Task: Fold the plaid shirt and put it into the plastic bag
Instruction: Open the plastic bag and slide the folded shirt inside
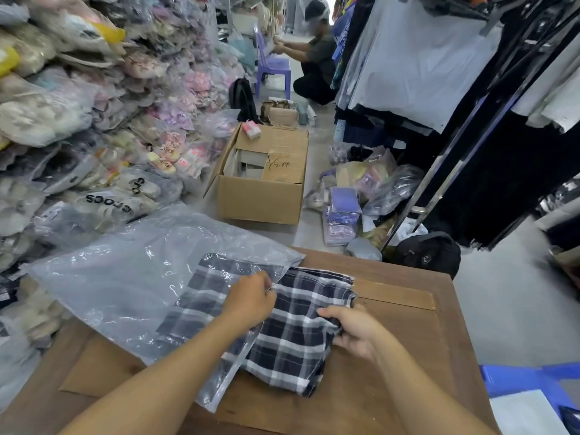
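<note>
A folded dark blue and white plaid shirt [295, 337] lies on the wooden table [405, 340], its left half inside a clear plastic bag [125, 277] that spreads to the left. My left hand [251, 299] pinches the upper edge of the bag's mouth over the shirt. My right hand [354, 328] grips the shirt's right edge, which sticks out of the bag.
An open cardboard box [263, 183] stands on the floor beyond the table. Piles of bagged goods [78, 120] fill the left side. Clothes racks [439, 73] line the right. A black backpack [430, 252] lies by the table's far corner. A person [317, 58] crouches at the back.
</note>
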